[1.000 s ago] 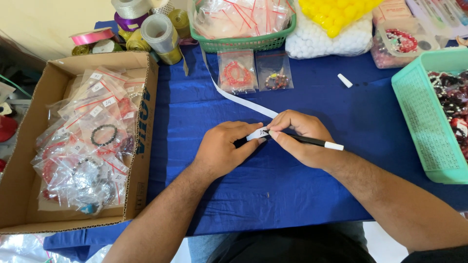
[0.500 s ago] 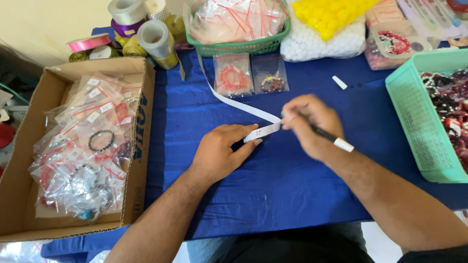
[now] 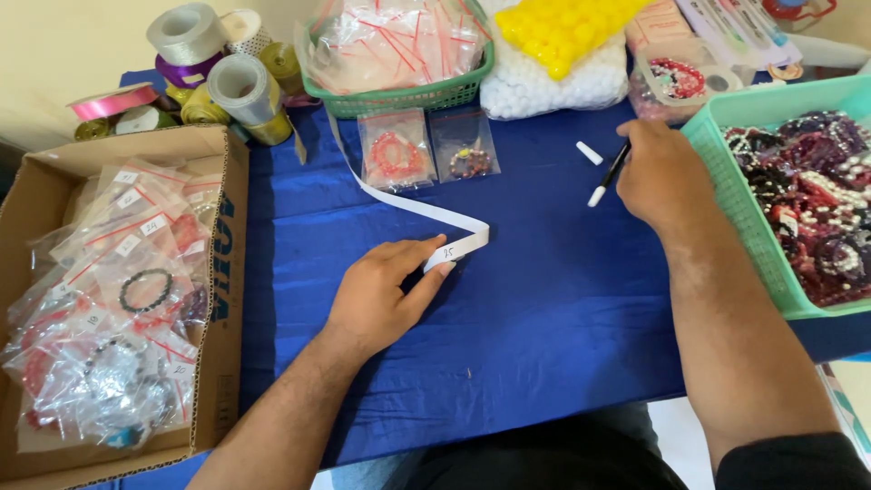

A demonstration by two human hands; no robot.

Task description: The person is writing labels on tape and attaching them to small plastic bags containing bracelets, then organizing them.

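My left hand (image 3: 381, 295) rests flat on the blue cloth (image 3: 526, 345), its fingertips pressing the end of a long white paper strip (image 3: 408, 207) that runs back toward the green basket. My right hand (image 3: 662, 172) is off to the right beside the teal basket, gripping a black pen (image 3: 610, 174) with a white end pointed down. A small white pen cap (image 3: 589, 152) lies on the cloth just left of the pen. Two small clear bags with beaded bracelets (image 3: 426, 150) lie behind the strip.
A cardboard box (image 3: 222, 263) full of bagged bracelets stands at the left. Ribbon rolls (image 3: 213, 77) sit at the back left, a green basket (image 3: 408, 91) of clear bags behind the strip, a teal basket (image 3: 735, 191) of beaded jewellery at the right.
My right hand has lifted the pen off the strip and moved right toward the teal basket. My left hand still holds the strip's end down.
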